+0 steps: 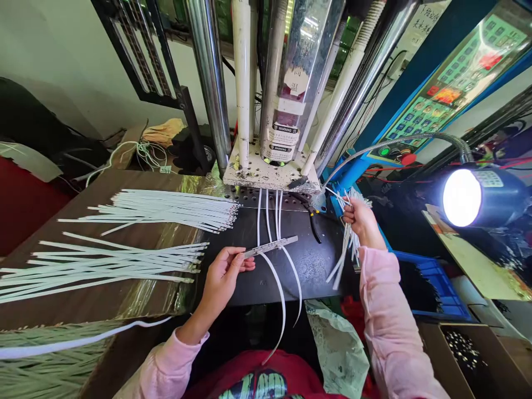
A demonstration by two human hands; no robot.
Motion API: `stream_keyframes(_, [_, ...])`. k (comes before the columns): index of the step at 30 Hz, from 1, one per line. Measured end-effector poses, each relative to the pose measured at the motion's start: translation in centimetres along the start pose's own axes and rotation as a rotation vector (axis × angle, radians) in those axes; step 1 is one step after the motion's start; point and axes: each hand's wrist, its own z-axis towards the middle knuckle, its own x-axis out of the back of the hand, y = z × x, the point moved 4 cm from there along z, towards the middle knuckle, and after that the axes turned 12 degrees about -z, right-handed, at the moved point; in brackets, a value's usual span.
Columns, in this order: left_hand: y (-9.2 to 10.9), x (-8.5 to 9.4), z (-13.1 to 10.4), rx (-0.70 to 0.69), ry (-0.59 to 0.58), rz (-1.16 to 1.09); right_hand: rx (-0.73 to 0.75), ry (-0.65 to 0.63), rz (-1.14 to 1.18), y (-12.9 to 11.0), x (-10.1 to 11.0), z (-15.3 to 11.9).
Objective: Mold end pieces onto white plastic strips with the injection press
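My left hand [226,271] pinches one end of a narrow metal bar [272,246] with small slots or marks along it. White cables [276,277] run out from under the machine's plate; they pass at the bar and curve down toward my lap. Over at the right, my right hand [362,219] has its fingers closed on a white cable [338,195] at a bundle of white cables [349,244] hanging by the table's edge. Black-handled pliers [315,221] lie on the dark work surface between my hands.
Two spread bundles of white cables [174,209] lie on the brown board to the left. The press [272,177] stands ahead. A lit lamp [462,198] juts in at right, above a blue crate [432,277] and a cardboard box [477,354] with small parts.
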Motion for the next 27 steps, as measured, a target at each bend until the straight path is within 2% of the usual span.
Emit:
stream_keyframes(4, [0.0, 0.0, 0.0, -0.001, -0.009, -0.031, 0.006, 0.119, -0.085, -0.2, 0.4, 4.5])
stream_keyframes(6, [0.0, 0.0, 0.0, 0.004, -0.02, -0.038, 0.044, 0.192, -0.131, -0.4, 0.2, 5.4])
stream_keyframes(8, [-0.1, 0.0, 0.0, 0.011, -0.029, -0.051, 0.101, 0.254, -0.17, -0.6, -0.2, 5.1])
stream_keyframes(10, [-0.1, 0.1, 0.0, 0.01, -0.031, -0.08, 0.217, 0.205, -0.214, -0.9, -1.4, 3.3])
stream_keyframes(11, [-0.1, 0.1, -0.1, 0.008, -0.032, -0.099, 0.285, 0.105, -0.234, -1.0, -2.5, 1.8])
stream_keyframes(13, [-0.1, 0.2, -0.1, 0.008, -0.035, -0.136, 0.41, -0.222, -0.272, -1.1, -5.3, -2.1])
stream_keyframes(15, [-0.1, 0.2, -0.2, 0.007, -0.041, -0.171, 0.461, -0.543, -0.315, -1.0, -8.2, -6.7])
stream_keyframes(17, [0.1, 0.1, -0.2, 0.004, -0.042, -0.209, 0.527, -0.667, -0.405, -1.0, -10.4, -10.7])
stream_keyframes(19, [0.2, -0.1, -0.1, -0.002, -0.036, -0.246, 0.609, -0.68, -0.523, -1.0, -12.0, -13.5])
stream_keyframes(21, [0.5, -0.2, -0.1, -0.01, -0.019, -0.28, 0.646, -0.644, -0.655, -0.9, -13.1, -15.2])
stream_keyframes(24, [0.9, -0.2, -0.4, -0.008, 0.019, -0.321, 0.592, -0.527, -0.806, -0.4, -13.8, -16.1])
stream_keyframes(27, [1.1, -0.5, -1.3, 0.038, 0.038, -0.336, 0.532, -0.427, -0.841, 0.3, -14.0, -16.7])
